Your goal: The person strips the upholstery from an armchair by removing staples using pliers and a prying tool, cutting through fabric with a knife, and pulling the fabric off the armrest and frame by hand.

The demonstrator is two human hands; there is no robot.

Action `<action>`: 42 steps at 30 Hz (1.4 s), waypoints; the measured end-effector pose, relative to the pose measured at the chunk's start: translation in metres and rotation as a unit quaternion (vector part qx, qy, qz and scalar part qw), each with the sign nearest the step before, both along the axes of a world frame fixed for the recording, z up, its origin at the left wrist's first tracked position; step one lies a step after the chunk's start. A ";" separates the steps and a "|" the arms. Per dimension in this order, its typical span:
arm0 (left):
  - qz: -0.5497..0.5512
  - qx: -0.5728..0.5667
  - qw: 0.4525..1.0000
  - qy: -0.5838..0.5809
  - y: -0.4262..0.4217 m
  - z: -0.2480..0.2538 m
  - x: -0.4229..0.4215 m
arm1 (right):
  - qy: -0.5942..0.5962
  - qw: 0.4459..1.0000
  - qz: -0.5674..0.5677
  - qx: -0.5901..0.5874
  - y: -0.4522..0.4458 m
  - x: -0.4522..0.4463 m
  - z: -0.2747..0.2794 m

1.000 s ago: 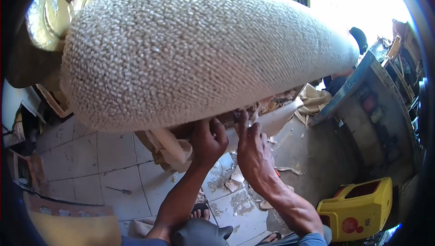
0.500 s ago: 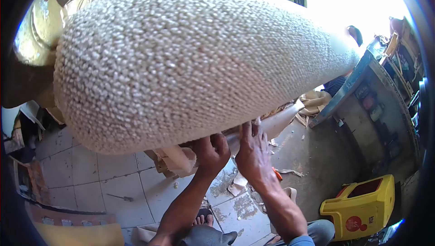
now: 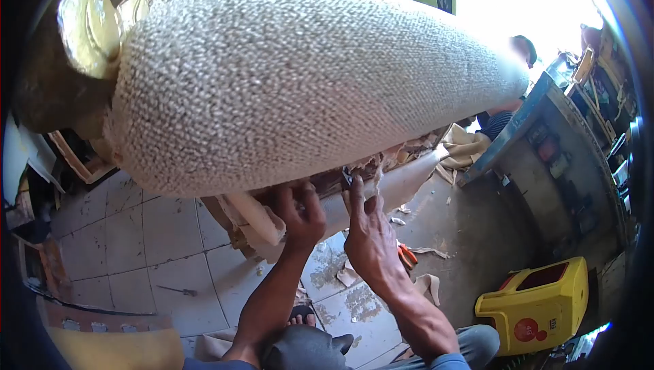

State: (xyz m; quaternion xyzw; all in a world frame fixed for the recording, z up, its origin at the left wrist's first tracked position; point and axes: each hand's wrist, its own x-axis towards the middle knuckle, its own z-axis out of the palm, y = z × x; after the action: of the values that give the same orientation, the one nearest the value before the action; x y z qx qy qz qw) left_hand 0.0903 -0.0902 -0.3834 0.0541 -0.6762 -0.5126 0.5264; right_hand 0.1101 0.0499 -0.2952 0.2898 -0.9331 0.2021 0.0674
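A large piece of upholstered furniture (image 3: 293, 90), covered in beige woven fabric, spans the view in front of me. My left hand (image 3: 300, 217) is under its lower edge, fingers curled against the underside; what they grip is partly hidden. To its right, my right hand (image 3: 371, 234) is bent round a small dark, shiny tool (image 3: 347, 178) whose kind I cannot make out. The tool touches the underside, where torn pale padding (image 3: 378, 165) hangs out. Beneath both hands runs a lower rail (image 3: 415, 182) covered in pale material. A rolled flap of pale cloth (image 3: 255, 217) hangs left of my left hand.
Orange-handled pliers (image 3: 407, 257) and a thin screwdriver-like tool (image 3: 178, 290) lie on the floor among scraps. A yellow plastic container (image 3: 535, 309) stands at lower right, below a blue-edged panel (image 3: 511, 128). Gold carved ornament (image 3: 88, 26) juts out at left. Another person (image 3: 523, 50) is behind the furniture.
The furniture sits slightly further right and its lower edge shows higher, exposing more underside. The small tool at my right fingertips and the torn padding have come into view.
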 end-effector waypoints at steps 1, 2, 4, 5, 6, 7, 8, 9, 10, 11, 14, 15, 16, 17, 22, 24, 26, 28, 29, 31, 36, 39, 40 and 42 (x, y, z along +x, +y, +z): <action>-0.045 0.083 0.995 -0.010 0.002 -0.003 0.010 | 0.004 1.000 -0.012 -0.014 0.000 0.004 -0.011; -0.085 0.158 0.984 -0.004 -0.004 0.001 0.010 | 0.024 0.999 -0.017 -0.036 -0.007 -0.001 -0.017; -0.082 0.101 0.991 0.009 -0.013 0.010 0.011 | 0.043 0.998 -0.021 -0.039 -0.011 -0.008 -0.017; -0.027 -0.005 0.999 -0.026 -0.014 0.014 0.014 | -0.024 0.999 -0.001 -0.045 -0.006 -0.011 -0.010; 0.025 -0.115 0.992 -0.055 -0.013 0.018 0.013 | -0.085 0.995 0.015 -0.053 -0.001 -0.016 -0.002; 0.008 -0.108 0.993 -0.051 -0.008 0.026 0.014 | -0.162 0.986 0.009 -0.046 0.003 -0.020 0.007; 0.004 -0.107 0.993 -0.050 -0.007 0.029 0.012 | -0.161 0.986 0.005 -0.045 0.005 -0.025 0.015; 0.010 -0.105 0.994 -0.037 -0.006 0.030 0.010 | -0.195 0.979 0.000 -0.056 0.006 -0.029 0.023; 0.016 -0.101 0.994 -0.025 -0.004 0.031 0.009 | -0.230 0.971 -0.005 -0.065 0.007 -0.032 0.027; 0.014 -0.097 0.995 -0.026 -0.004 0.027 0.007 | -0.201 0.977 0.002 -0.071 0.004 -0.034 0.025; 0.070 -0.133 0.987 -0.050 -0.007 0.021 -0.002 | -0.159 0.987 -0.012 -0.036 -0.011 -0.030 0.032; 0.058 -0.107 0.992 -0.043 -0.006 0.020 -0.002 | -0.160 0.987 -0.013 -0.033 -0.015 -0.029 0.036; 0.046 -0.082 0.995 -0.036 -0.004 0.020 -0.003 | -0.167 0.986 -0.006 -0.021 -0.019 -0.029 0.041; 0.043 -0.078 0.995 -0.039 -0.003 0.020 -0.001 | -0.177 0.984 0.001 -0.010 -0.022 -0.027 0.044; 0.165 -0.188 0.968 -0.015 0.003 0.023 -0.002 | -0.051 0.998 0.026 -0.022 -0.029 -0.025 0.007; 0.110 -0.123 0.985 -0.045 -0.001 0.016 0.004 | 0.079 0.992 0.049 -0.082 -0.024 -0.009 -0.008; 0.058 -0.056 0.994 -0.075 0.002 0.017 0.007 | -0.106 0.991 -0.036 -0.068 -0.018 0.012 0.008; 0.146 -0.187 0.971 0.016 -0.009 0.029 0.009 | -0.124 0.987 -0.039 -0.091 -0.019 0.008 0.003; 0.045 -0.080 0.995 -0.033 -0.011 0.015 0.004 | -0.097 0.991 -0.003 -0.092 -0.014 -0.005 -0.004; 0.064 -0.119 0.990 -0.044 -0.012 0.004 0.010 | -0.080 0.993 0.024 -0.085 -0.006 -0.006 -0.007; 0.058 -0.073 0.995 -0.039 -0.010 0.007 0.003 | 0.028 0.999 -0.007 -0.017 -0.012 -0.018 0.008; 0.094 -0.118 0.988 -0.020 -0.011 0.014 0.003 | 0.090 0.996 -0.016 0.005 -0.028 -0.009 0.006; 0.081 -0.095 0.992 -0.013 -0.010 0.012 0.001 | 0.091 0.996 -0.018 0.007 -0.033 -0.007 0.003; 0.069 -0.069 0.995 -0.010 -0.007 0.008 0.002 | 0.114 0.989 -0.074 0.056 -0.041 -0.003 -0.008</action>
State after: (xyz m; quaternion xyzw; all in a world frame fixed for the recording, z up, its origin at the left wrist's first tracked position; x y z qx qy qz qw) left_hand 0.0920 -0.0975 -0.3752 0.0692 -0.7098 -0.4266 0.5562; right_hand 0.1076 0.0089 -0.3037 0.2445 -0.9480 0.1092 0.1719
